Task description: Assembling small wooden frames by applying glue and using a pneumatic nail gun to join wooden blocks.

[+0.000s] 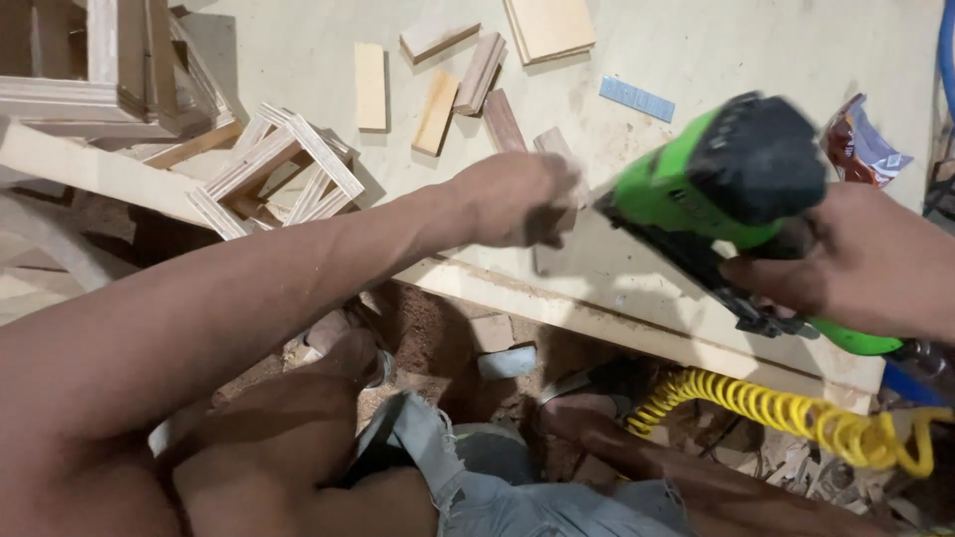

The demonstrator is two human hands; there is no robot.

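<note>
Green-black nail gun (716, 189) above plywood board (637, 278), nose beside left hand. Right hand (856, 264) wrapped round its handle. Left hand (517, 199) clasping small wood block (553, 145) on board. Yellow coiled hose (796, 413) below board edge.

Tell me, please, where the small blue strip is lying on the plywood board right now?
The small blue strip lies at the upper right of the head view, beyond the green nail gun.
</note>
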